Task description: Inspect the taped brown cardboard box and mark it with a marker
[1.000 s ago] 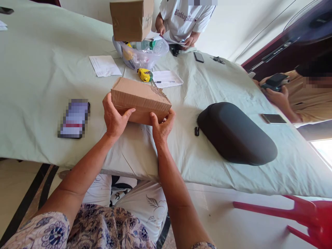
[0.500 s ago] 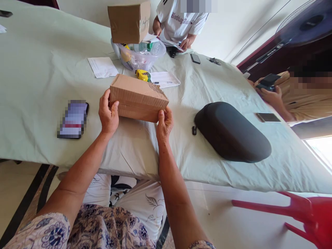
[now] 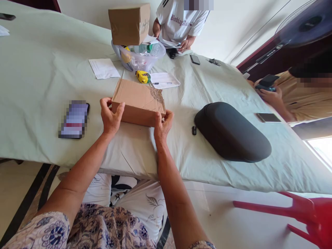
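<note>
Brown cardboard makes up the box (image 3: 136, 95), which lies between the left grip (image 3: 111, 119) and the right grip (image 3: 163, 128), both clasping it, one at each end, so neither is nearer; its long axis runs from one to the other, the right end slanting slightly closer in. Whether it rests on the surface (image 3: 52, 76) or hangs just above, I cannot tell; a yellow tape measure (image 3: 142, 77) sits just beyond it

Blurred lettering (image 3: 179, 20), roughly "Bmbkag Ana", crosses a white shirt (image 3: 175, 34).
</note>
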Demonstrator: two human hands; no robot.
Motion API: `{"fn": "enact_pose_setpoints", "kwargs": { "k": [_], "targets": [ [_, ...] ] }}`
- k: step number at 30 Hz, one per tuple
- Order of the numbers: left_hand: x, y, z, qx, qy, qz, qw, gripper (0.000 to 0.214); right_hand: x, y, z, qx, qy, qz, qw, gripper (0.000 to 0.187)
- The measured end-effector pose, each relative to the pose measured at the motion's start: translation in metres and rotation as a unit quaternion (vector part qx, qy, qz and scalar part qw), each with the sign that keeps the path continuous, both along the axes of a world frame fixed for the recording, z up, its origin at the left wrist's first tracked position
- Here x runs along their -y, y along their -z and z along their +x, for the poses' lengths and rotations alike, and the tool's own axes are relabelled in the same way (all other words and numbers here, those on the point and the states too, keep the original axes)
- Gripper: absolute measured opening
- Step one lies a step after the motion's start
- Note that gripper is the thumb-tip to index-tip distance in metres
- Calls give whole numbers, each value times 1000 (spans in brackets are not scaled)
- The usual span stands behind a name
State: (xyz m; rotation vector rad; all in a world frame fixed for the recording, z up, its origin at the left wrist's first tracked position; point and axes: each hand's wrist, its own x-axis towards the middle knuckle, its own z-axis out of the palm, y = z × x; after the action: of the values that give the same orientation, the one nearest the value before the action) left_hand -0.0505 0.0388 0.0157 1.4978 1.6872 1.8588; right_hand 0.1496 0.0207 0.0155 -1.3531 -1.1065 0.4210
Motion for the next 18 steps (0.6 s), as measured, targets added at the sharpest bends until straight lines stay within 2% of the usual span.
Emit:
{"fn": "enact_pose_setpoints", "kwargs": {
  "k": [3, 6, 10, 18],
  "targets": [
    [7, -4, 7, -60, -6, 23, 998, 77, 3, -1, -5, 21, 22, -2, 1000, 68],
    [11, -7, 14, -105, -17, 24, 994, 85, 6, -4, -9, 38, 42, -18, 998, 67],
    [13, -8, 18, -105, -19, 7, 994, 82, 7, -8, -11, 33, 51, -30, 998, 67],
    [14, -11, 14, -106, -13, 12, 994, 66, 7, -5, -11, 24, 15, 6, 1000, 53]
  ]
}}
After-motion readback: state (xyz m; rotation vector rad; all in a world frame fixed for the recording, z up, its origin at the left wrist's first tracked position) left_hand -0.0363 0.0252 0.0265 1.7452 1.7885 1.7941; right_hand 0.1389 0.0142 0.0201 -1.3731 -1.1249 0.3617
